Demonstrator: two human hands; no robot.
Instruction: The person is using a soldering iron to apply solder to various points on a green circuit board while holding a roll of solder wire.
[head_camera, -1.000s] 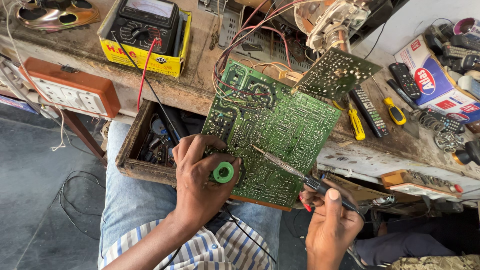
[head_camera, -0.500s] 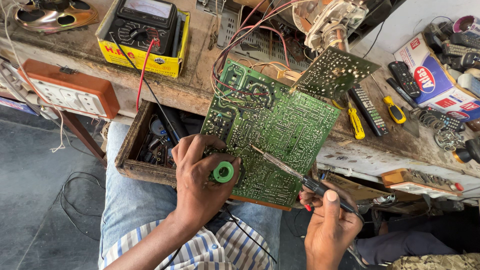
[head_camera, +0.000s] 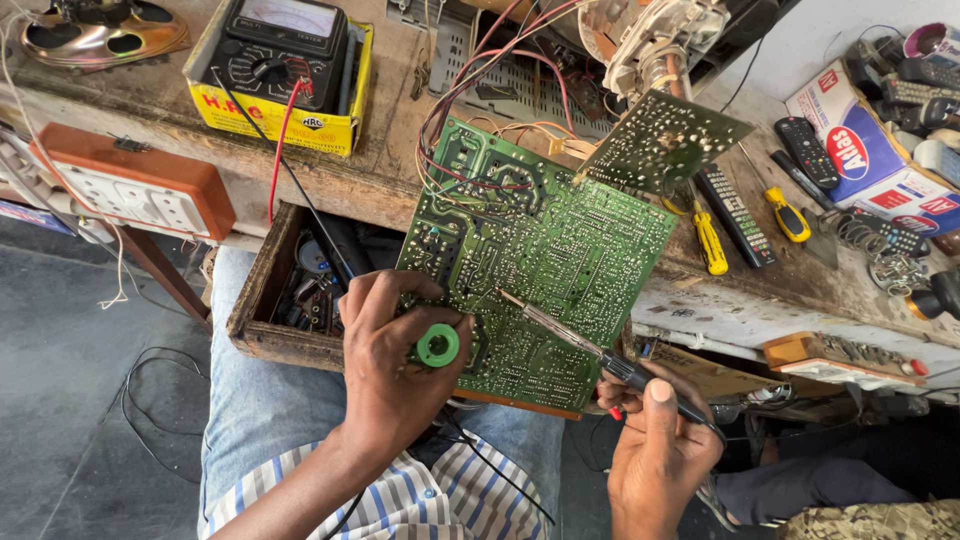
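Observation:
A large green circuit board leans solder side up from my lap against the workbench edge, with coloured wires running from its top. My left hand grips the board's lower left corner and holds a small green solder spool against it. My right hand is closed on the black handle of a soldering iron. The iron's metal tip rests on the board near its middle. A smaller green board tilts up behind the top right corner.
A multimeter in a yellow box with red and black leads sits on the wooden bench. An open wooden drawer of parts is at my left knee. An orange switchboard, yellow screwdrivers and remotes lie around.

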